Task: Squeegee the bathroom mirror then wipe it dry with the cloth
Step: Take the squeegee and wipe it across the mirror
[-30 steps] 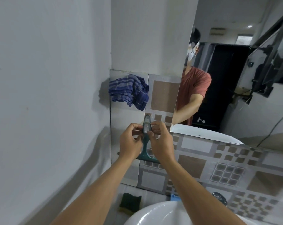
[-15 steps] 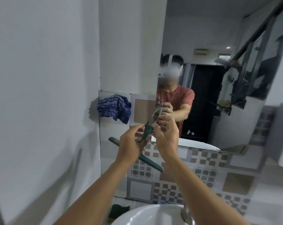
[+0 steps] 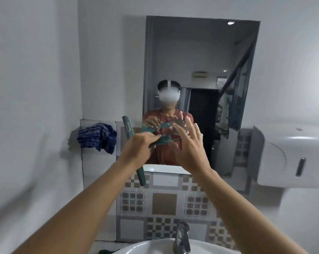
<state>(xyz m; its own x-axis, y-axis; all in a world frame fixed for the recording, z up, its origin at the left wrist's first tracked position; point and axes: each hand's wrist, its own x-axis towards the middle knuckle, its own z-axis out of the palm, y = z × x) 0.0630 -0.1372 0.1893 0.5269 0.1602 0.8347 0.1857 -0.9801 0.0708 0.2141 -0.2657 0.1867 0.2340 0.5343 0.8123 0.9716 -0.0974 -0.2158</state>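
Green squeegee [image 3: 160,140] is sitting in the left hand [image 3: 136,149], pinched by its handle in front of the mirror [image 3: 200,57]. Right hand [image 3: 189,143] is spreading wide beside it, holding nothing, probably getting ready to grab. Blue cloth [image 3: 97,137] is hanging nearby for drying later.

A small bathroom: a wall mirror [image 3: 200,70] hangs above patterned tiles [image 3: 164,200], a white basin [image 3: 136,247] with a chrome tap [image 3: 181,237] sits near, and a paper-towel dispenser [image 3: 290,158] hangs right.
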